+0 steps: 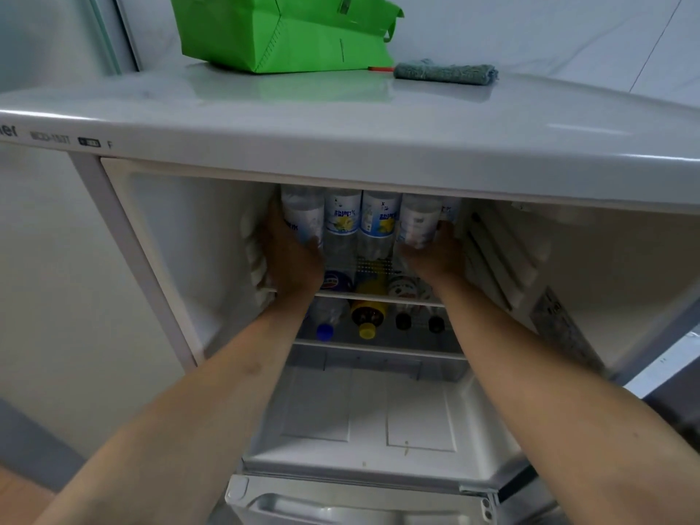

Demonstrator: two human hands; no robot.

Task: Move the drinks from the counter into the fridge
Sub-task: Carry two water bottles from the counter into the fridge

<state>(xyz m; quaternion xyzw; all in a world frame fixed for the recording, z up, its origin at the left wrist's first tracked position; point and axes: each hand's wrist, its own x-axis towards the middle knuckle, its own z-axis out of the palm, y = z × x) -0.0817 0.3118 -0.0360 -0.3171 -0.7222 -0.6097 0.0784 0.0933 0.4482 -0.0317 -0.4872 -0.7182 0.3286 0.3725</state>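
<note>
Head view: both arms reach into the open fridge, top shelf level. Row of clear bottles stands upright on the upper shelf, packed side by side — leftmost bottle, two lemon-label bottles in the middle, right bottle, and a sliver of another behind it at far right.

Left hand is wrapped round the base of the leftmost bottle, thumb across the front. Right hand cups the lower part of the right bottle, fingers curled under it — grip looks closed on it, fingertips partly hidden.

Lower wire shelf: more drinks lying on their sides, caps toward camera — blue-cap bottle, yellow-cap bottle, two dark-cap bottles.

Fridge top carries a green bag and, just right of it, a folded teal cloth.
</note>
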